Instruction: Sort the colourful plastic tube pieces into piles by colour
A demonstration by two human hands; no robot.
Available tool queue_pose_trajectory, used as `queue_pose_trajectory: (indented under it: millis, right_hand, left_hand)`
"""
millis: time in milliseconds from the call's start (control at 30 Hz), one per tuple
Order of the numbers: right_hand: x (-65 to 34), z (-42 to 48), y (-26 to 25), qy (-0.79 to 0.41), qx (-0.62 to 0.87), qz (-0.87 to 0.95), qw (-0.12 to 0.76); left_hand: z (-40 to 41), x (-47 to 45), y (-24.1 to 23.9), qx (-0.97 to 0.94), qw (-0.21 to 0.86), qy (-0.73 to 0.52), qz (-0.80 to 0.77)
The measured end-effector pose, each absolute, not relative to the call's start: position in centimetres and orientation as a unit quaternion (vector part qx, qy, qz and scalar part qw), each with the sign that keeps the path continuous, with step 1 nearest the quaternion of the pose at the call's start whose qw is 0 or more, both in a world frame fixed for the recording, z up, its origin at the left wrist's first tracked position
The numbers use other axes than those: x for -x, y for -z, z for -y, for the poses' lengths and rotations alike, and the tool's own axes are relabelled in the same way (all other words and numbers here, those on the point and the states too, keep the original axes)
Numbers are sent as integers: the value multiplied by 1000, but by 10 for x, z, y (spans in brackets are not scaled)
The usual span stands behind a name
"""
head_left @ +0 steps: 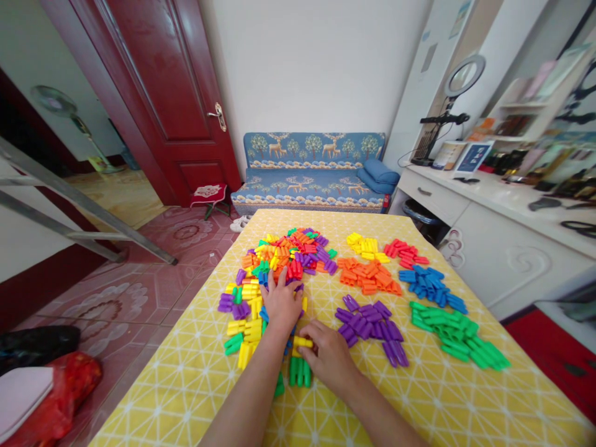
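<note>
A mixed heap of coloured plastic pieces lies on the yellow patterned tablecloth. My left hand rests fingers spread and palm down on the near edge of that heap, over purple, blue and yellow pieces. My right hand is closed in a pinch on a yellow piece, just above a few green pieces. Sorted piles lie to the right: yellow, red, orange, blue, purple and green.
A white dresser with a ring light stands right of the table. Behind the table is a blue patterned sofa. A red door and a metal ladder are on the left; a red bag lies on the floor.
</note>
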State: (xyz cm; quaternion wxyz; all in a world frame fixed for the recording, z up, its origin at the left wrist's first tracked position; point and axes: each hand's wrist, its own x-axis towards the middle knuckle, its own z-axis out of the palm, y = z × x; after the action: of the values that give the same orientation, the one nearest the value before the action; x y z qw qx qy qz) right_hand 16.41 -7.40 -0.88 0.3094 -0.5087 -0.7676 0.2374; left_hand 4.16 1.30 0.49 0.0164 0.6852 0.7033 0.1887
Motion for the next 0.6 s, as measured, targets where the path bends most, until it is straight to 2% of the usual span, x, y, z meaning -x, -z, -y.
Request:
queue_pose_trajectory:
  millis: [200,367,600]
  right_hand:
    - [-189,54,-6,-264,552,672,418]
    - [-255,-9,-14,-236,584,588,508]
    - [-370,-107,-22,-124,741,484,449]
  left_hand:
    - [-12,-42,-7,-686,22,-185,-704]
    - [-12,-43,-7,-681,29,-180,-709]
    - [-14,-41,-2,-683,22,-189,-705]
